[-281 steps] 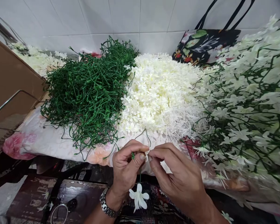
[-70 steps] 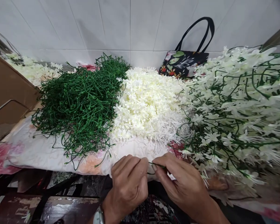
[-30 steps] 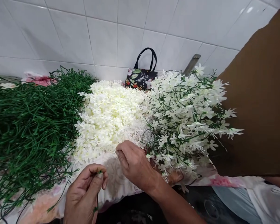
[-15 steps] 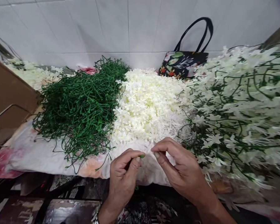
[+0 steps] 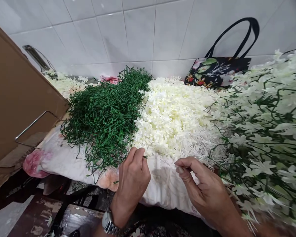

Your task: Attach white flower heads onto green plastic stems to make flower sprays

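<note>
My left hand (image 5: 135, 174) is closed in front of the flower heap, back of the hand up. A small dark green tip, looking like a stem end (image 5: 145, 157), pokes out beside its fingers; the rest is hidden. To its right my right hand (image 5: 202, 187) pinches thumb and forefinger together, and what lies between them is too small to make out. Behind the hands spreads a heap of loose white artificial flower heads (image 5: 167, 112). Thin white thread-like stamens (image 5: 197, 143) lie at its front right. Left of it is a pile of green plastic stems (image 5: 106, 115).
Assembled white flower sprays (image 5: 268, 141) crowd the right side. A black floral handbag (image 5: 217, 72) stands against the tiled wall (image 5: 133, 36). On the left is a cardboard box (image 5: 22, 92) with a metal wire handle (image 5: 32, 126). A flowered cloth (image 5: 64, 161) lies underneath.
The view has swung left. My left hand has turned over, its knuckles now up and its fingertips hidden, and my hands are farther apart. My right hand keeps its pinch.
</note>
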### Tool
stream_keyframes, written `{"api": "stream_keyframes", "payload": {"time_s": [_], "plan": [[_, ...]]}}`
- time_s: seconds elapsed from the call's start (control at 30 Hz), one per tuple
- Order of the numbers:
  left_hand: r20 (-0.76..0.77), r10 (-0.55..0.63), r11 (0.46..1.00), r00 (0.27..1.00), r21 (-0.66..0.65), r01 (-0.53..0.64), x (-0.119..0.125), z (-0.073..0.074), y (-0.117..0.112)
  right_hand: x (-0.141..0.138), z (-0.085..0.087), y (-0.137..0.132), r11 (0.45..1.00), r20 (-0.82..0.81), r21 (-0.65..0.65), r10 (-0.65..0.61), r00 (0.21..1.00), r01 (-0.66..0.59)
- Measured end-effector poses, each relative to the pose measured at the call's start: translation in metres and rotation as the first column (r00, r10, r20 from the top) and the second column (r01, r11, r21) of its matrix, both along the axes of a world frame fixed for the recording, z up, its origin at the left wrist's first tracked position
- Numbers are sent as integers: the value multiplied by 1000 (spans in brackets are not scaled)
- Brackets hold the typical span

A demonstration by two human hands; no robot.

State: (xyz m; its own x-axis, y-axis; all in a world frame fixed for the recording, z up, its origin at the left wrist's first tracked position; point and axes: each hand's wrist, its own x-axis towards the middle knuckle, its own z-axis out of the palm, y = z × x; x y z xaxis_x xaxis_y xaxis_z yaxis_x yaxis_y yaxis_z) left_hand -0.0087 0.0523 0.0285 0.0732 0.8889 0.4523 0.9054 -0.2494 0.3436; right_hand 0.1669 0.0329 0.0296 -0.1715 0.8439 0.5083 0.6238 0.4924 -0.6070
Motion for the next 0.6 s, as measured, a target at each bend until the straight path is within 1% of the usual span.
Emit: {"api": "stream_keyframes", "payload": {"time_s": [0.07, 0.13, 0.2, 0.27, 0.33, 0.43, 0.5, 0.6], "plan": [[-124, 32, 997, 992, -72, -41, 4, 1, 5, 0, -4, 3, 1000, -6, 13, 10, 1000, -10], [-212, 36, 988, 977, -139, -67, 8, 1, 7, 1, -7, 4, 1000, -19, 18, 8, 1000, -7], [-252, 31, 984, 967, -160, -73, 10, 0, 8, 2, -8, 5, 1000, -39, 10, 5, 999, -5], [-238, 38, 988, 971, -136, -72, 11, -3, 7, 2, -9, 5, 1000, -57, -13, 16, 998, -17], [-170, 32, 994, 985, -95, -49, 10, -6, 6, 2, -8, 5, 999, -73, -33, 23, 997, -25], [30, -35, 999, 999, -35, 36, 7, -8, 4, 2, -8, 4, 999, -89, -46, 18, 996, -23], [194, -87, 996, 977, -6, 90, 6, -7, 3, 2, -8, 4, 999, -101, -48, 19, 995, -24], [416, -135, 990, 899, 15, 141, 3, -1, 1, 1, -6, 3, 998, -118, -44, 41, 992, -47]]}}
